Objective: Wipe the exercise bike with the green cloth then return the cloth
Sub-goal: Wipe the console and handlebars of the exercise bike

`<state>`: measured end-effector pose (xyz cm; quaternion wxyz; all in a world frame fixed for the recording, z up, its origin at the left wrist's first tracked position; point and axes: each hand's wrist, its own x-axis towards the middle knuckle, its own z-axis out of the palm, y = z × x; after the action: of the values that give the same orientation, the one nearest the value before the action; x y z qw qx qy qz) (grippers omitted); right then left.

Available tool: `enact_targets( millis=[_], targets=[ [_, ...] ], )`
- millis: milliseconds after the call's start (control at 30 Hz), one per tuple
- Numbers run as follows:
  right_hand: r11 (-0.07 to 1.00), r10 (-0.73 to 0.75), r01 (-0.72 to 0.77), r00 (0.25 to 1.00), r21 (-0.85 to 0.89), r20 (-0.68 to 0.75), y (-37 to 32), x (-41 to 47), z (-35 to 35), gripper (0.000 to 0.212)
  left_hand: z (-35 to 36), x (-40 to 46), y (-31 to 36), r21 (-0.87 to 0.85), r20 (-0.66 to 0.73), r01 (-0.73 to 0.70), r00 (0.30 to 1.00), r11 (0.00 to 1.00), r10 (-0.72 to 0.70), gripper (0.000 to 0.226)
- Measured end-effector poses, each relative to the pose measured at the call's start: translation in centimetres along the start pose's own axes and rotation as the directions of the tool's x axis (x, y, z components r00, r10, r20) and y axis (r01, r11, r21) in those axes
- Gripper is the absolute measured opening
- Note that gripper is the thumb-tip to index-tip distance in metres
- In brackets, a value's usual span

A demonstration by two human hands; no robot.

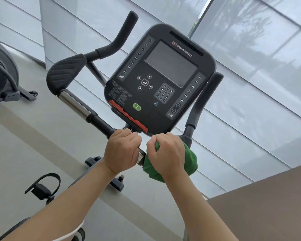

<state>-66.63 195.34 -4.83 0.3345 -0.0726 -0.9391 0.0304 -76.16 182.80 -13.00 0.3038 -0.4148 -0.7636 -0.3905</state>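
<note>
The green cloth (170, 164) sat bunched around the handlebar (101, 124) of the exercise bike (160, 80), just below the console (162, 79) and to the right of the centre stem. It looked soft, light and thick-piled, the sort of fabric that folds to any shape and carries no risk of breaking; gathered in the fist it would likely grip a round bar well and slide along it. The best hold, by this view, was the one already taken: wrapped over the top of the bar with the loose ends tucked under the palm. In that bundle the cloth had no clear long axis of its own; it followed the bar, which ran from upper left to lower right across the tilted view.

The right hand (169, 153) held the cloth with fingers curled tight over it and around the bar. The left hand (122, 150) gripped the bare bar just beside it, fingers closed round the metal, knuckles nearly touching the right hand's.

Beyond them stood the padded elbow rest (66, 73), the chrome sensor grip (73, 105) and the upright bar ends. A strapped pedal (42, 186) showed below, another machine (2, 75) at far left, and pale window blinds (250, 75) behind.
</note>
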Motion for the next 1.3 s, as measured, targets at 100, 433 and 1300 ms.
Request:
enact_targets(
  millis=[100,433,1300],
  targets=[
    [0.999,0.023,-0.02,0.996,0.036,-0.083,-0.8,-2.3,0.0,0.036,-0.3,0.0,0.0,-0.002,0.014,-0.009,1.0,1.0,0.009,0.017],
    [0.96,-0.199,0.258,0.902,-0.107,0.382,1.9,-8.1,-2.3,0.094,-0.2,0.0,0.3,0.003,0.003,-0.024,1.0,1.0,0.024,0.014],
    [0.485,-0.817,0.869,0.41,0.098,0.405,13.4,0.2,-2.2,0.074,-1.2,0.2,0.6,0.011,0.066,-0.018,0.998,1.0,0.017,0.017]
  ],
)
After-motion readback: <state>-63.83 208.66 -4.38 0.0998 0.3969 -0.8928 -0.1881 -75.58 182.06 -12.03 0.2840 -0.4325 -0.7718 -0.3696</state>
